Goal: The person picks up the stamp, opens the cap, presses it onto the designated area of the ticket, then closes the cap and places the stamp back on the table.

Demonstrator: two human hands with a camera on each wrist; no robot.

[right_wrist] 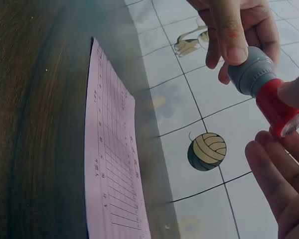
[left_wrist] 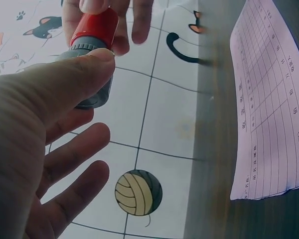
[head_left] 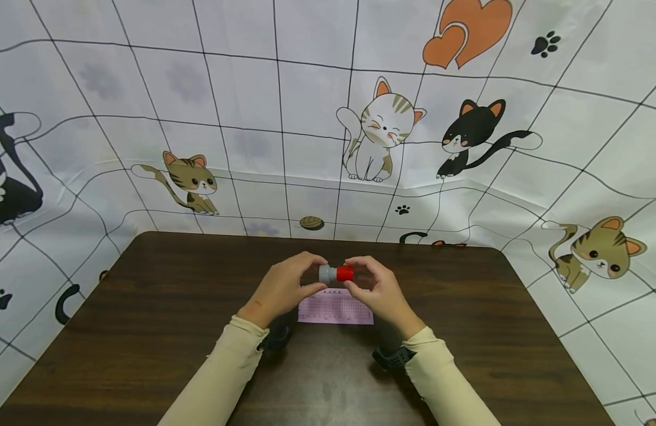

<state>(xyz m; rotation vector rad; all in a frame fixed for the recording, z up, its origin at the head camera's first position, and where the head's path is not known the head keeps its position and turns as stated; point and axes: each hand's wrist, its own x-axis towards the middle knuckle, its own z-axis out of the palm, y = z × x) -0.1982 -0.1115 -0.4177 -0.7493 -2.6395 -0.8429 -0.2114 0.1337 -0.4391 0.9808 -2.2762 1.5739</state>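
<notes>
A small stamp (head_left: 344, 273) with a rounded grey handle and a red cylindrical end is held level above the table. My left hand (head_left: 288, 287) pinches the grey part between thumb and fingers. From the other side, my right hand (head_left: 380, 290) pinches the red part. In the right wrist view, the red end (right_wrist: 273, 107) has a shiny, pale face, and a ribbed collar joins it to the grey handle (right_wrist: 251, 69). A pink printed form (head_left: 335, 310) lies on the table beneath and nearer than the stamp.
The dark wooden table (head_left: 163, 307) spreads under both arms. White sheeting (head_left: 243, 148) printed with cats and grid lines rises behind the table and along its sides. A dark band sits at each wrist.
</notes>
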